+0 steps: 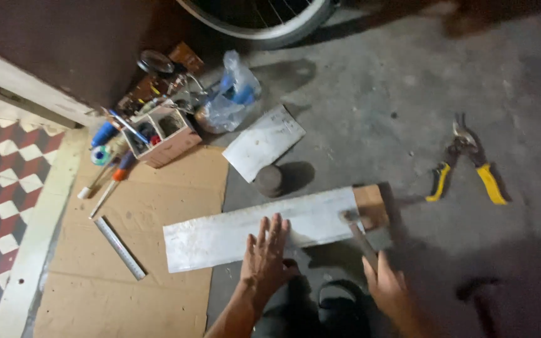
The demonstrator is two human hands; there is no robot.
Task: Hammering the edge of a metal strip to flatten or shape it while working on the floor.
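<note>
Hands both low in view: left hand (pixel 267 249) flat, fingers spread, pressing long pale metal strip (pixel 258 230) on concrete floor (pixel 377 106); right hand (pixel 388 288) closed around hammer (pixel 359 233), head resting on strip's right end over wooden block (pixel 371 205). Step looks like hammering the strip; next blow needs strip pinned steady. Yellow-handled snips (pixel 466 164) well apart, steel ruler (pixel 119 248) on cardboard (pixel 126 263).

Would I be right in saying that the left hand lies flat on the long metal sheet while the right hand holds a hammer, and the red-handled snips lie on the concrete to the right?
Not quite: the snips have yellow handles, not red, as the head view shows. The rest stands: the left hand lies flat on the long metal sheet, the right hand holds a hammer, and the snips lie on the concrete to the right.
</note>
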